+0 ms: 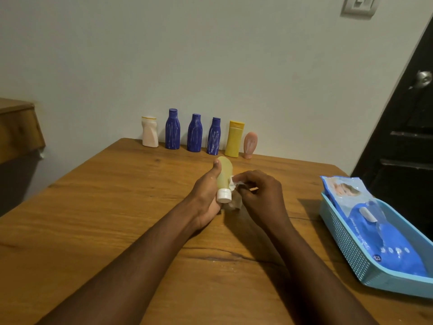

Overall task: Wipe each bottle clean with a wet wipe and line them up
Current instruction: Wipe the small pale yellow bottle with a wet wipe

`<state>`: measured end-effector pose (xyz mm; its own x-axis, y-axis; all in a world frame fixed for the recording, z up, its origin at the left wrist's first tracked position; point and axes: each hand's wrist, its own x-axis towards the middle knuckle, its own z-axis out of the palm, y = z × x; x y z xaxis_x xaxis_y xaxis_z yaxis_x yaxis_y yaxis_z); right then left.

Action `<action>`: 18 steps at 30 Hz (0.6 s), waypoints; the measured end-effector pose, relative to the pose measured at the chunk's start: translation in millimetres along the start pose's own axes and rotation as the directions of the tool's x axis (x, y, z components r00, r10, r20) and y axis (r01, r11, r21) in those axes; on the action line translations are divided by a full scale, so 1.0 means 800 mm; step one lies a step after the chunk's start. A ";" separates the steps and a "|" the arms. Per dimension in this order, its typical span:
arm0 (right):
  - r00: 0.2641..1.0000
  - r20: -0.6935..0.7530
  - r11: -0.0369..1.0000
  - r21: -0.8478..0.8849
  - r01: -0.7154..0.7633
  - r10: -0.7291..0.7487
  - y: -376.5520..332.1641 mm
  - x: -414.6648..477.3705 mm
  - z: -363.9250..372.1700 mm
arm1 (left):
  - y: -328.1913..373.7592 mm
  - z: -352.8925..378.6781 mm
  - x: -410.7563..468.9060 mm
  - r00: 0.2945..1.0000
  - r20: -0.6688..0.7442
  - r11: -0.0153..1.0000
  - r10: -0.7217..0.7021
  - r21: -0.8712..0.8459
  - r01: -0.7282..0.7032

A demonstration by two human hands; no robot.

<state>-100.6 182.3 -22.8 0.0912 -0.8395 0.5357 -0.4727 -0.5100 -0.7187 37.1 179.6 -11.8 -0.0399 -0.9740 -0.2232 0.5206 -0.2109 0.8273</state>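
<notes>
Near right we see the wipes pack in the blue basket, then the left hand gripping the pale yellow bottle above the table, the right hand pinching a wet wipe against it, six bottles lined up at the wall behind.

The left hand wraps its fingers out of sight behind the pale yellow bottle. Most of the wet wipe is hidden under the right hand. The blue basket runs off the right edge, and the print on its wipes pack is too small to read.
</notes>
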 end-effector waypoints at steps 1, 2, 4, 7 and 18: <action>0.999 -0.044 1.000 0.003 -0.013 0.013 0.001 0.001 0.000 | -0.003 0.002 -0.001 1.000 0.002 1.000 0.002 0.017 -0.002; 0.997 -0.073 1.000 0.005 -0.017 0.017 0.002 0.001 0.000 | -0.005 0.003 0.001 1.000 0.004 1.000 0.003 0.023 -0.003; 0.998 -0.066 1.000 0.007 0.013 -0.013 0.002 0.000 -0.001 | -0.006 0.003 0.002 1.000 0.006 1.000 0.009 0.029 -0.009; 0.993 0.046 0.994 0.025 0.110 -0.111 -0.005 -0.004 0.002 | -0.001 0.001 0.001 0.999 -0.009 0.997 0.043 0.067 -0.042; 0.999 0.046 0.993 -0.110 0.031 -0.026 -0.002 -0.003 0.001 | -0.002 -0.001 0.014 0.990 -0.076 0.993 0.121 0.024 -0.120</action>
<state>-99.1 184.9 -23.3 0.1434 -0.8338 0.5331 -0.5632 -0.5117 -0.6488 36.4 169.2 -15.9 0.0885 -0.9831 -0.1600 0.5011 -0.0949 0.8602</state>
